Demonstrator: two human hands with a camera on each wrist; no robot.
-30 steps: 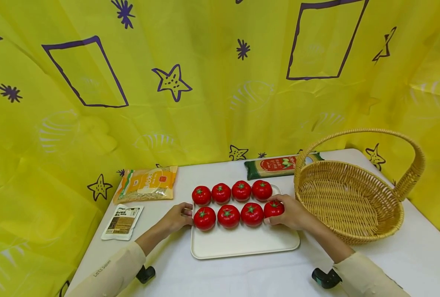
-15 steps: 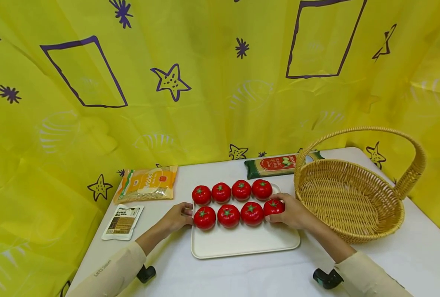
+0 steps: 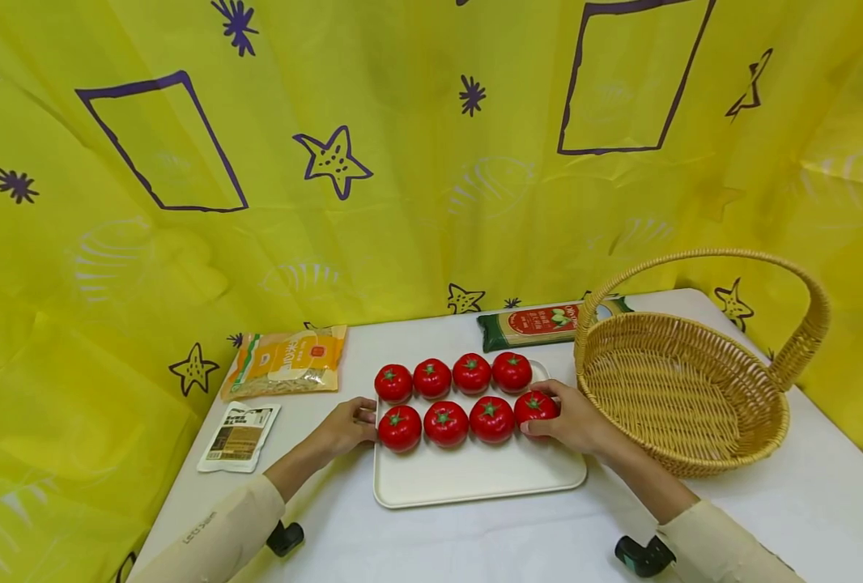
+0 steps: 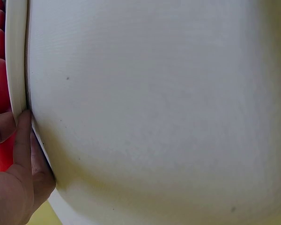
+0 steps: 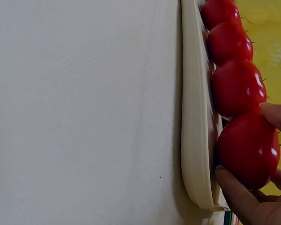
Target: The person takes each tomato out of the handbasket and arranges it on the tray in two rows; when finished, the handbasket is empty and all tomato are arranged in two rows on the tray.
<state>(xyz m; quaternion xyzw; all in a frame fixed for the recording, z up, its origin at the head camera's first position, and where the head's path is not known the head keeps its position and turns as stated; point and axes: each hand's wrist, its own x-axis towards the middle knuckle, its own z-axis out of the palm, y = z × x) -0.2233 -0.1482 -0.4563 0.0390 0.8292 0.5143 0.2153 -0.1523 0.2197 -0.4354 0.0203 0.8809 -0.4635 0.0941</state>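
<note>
A cream tray [image 3: 475,478] bears several red tomatoes [image 3: 446,423] in two rows, green calyxes upward, along its back and middle. At its left side my left hand [image 3: 350,425] holds the edge; in the left wrist view the fingers [image 4: 21,145] pinch the tray's rim [image 4: 16,56]. My right hand [image 3: 566,417] grips the rightmost tomato of the front row [image 3: 534,406], thumb in front and fingers behind. The right wrist view has this tomato [image 5: 248,150] between the fingertips, inside the tray's rim and against its neighbour [image 5: 236,89].
Right of the tray stands a wicker basket [image 3: 682,389] with a tall handle, close to my right forearm. A green and red packet [image 3: 537,322] lies behind the tray. To the left are an orange food bag [image 3: 289,360] and a small white-brown pouch [image 3: 238,437].
</note>
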